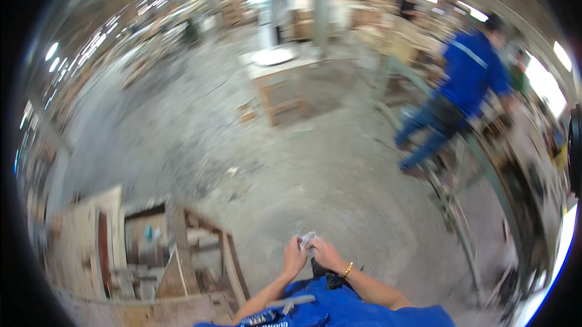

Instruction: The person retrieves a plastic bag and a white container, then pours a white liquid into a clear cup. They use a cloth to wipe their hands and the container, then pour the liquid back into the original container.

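Note:
Both my hands meet in front of my body, low in the middle of the head view. Between their fingertips is a small crumpled, whitish, shiny piece [307,238], perhaps plastic or foil; its kind is too small to make out. My left hand [294,258] pinches it from the left, fingers closed. My right hand [327,255], with a gold-coloured band at the wrist, grips it from the right, also closed. Just below the hands, something dark [321,268] shows against my blue shirt [364,309].
At lower left stands a wooden frame [227,248] with scraps inside. A small wooden table [276,72] carries a white round-based object [273,56] ahead. On the right, a person in blue [470,72] works at a long bench [491,169]. Debris [232,171] lies on the concrete floor [291,169].

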Demonstrator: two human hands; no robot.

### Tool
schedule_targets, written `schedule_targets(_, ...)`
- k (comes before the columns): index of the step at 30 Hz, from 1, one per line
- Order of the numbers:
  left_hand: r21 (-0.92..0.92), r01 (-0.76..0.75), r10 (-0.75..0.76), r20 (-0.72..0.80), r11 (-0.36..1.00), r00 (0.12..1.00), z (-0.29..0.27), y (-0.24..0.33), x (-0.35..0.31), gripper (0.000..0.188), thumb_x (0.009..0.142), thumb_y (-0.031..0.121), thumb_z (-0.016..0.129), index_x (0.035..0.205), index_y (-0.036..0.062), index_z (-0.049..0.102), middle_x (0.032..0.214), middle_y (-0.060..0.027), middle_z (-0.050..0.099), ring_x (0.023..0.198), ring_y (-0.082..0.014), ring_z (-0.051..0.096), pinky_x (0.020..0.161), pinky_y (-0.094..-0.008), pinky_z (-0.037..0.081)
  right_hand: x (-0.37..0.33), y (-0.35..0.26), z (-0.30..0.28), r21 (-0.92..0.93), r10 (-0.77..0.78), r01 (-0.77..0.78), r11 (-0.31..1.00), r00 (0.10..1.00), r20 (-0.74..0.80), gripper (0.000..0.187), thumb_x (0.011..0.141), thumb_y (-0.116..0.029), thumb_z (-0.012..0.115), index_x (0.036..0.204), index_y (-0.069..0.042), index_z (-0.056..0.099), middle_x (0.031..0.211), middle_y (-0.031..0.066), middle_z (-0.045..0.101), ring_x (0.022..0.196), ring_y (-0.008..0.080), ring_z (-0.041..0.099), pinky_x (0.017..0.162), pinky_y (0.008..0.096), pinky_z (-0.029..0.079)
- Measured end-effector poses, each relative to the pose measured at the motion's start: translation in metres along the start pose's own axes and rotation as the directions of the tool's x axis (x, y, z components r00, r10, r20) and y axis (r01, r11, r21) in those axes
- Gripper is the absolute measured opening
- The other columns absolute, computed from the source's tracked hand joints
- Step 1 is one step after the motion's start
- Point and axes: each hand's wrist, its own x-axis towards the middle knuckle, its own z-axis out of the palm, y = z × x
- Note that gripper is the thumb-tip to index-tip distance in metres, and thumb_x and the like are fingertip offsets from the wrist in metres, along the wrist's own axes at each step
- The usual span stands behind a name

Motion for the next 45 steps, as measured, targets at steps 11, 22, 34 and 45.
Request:
schedule_targets(11, -0.098, 0.280, -0.290, -0.514, 0.955, 0.807, -0.118, -0.051, 0.224, 0.024, 0.080, 0.010, 0.050, 0.104, 0.0055, 0.047, 0.073, -0.0266, 0.059, 0.073, -0.0454, 0.057, 0.063, -0.0537, 0.043, 0.355, -0.006, 0.086, 0.523, 0.151, -0.691, 0.498, 0.663, 0.733, 0.016, 0.078, -0.003, 0.048, 0.089, 0.005, 0.056, 0.088, 0.0219, 0.060, 0.079, 0.0266, 0.060, 0.071, 0.0388, 0.047)
schedule_targets(22, 0.025, 0.359, -0.289, -0.542, 0.933, 0.789, -0.257, -0.152, 0.451, 0.032, 0.084, 0.014, 0.043, 0.115, 0.0105, 0.043, 0.072, -0.0243, 0.060, 0.067, -0.0437, 0.059, 0.058, -0.0540, 0.045, 0.642, 0.032, 0.249, -0.001, -0.225, 0.448, 0.894, 0.451, 0.863, 0.017, 0.077, -0.004, 0.049, 0.088, 0.001, 0.060, 0.077, 0.0197, 0.063, 0.071, 0.0313, 0.062, 0.061, 0.0407, 0.047)
schedule_targets(34, -0.219, 0.530, -0.534, -0.630, 0.819, 0.564, -0.488, -0.279, 0.630, 0.045, 0.082, 0.013, 0.044, 0.126, 0.0154, 0.036, 0.075, -0.0272, 0.060, 0.073, -0.0470, 0.058, 0.063, -0.0548, 0.044, 0.898, -0.086, 0.483, 0.086, -0.345, 0.463, 0.882, 0.512, 0.786, 0.026, 0.084, -0.019, 0.048, 0.097, 0.001, 0.058, 0.082, 0.0160, 0.065, 0.076, 0.0263, 0.063, 0.061, 0.0382, 0.048)
schedule_targets(45, -0.520, 0.634, -0.735, -0.668, 0.572, 0.117, -0.723, -0.421, 0.649, 0.072, 0.076, 0.017, 0.055, 0.138, 0.0172, 0.019, 0.101, -0.0224, 0.060, 0.087, -0.0407, 0.059, 0.074, -0.0479, 0.046, 0.996, -0.217, 0.780, 0.127, -0.155, -0.181, 0.975, -0.152, 0.976, 0.031, 0.092, -0.027, 0.042, 0.102, -0.001, 0.055, 0.096, 0.0082, 0.060, 0.082, 0.0197, 0.056, 0.072, 0.0321, 0.047)
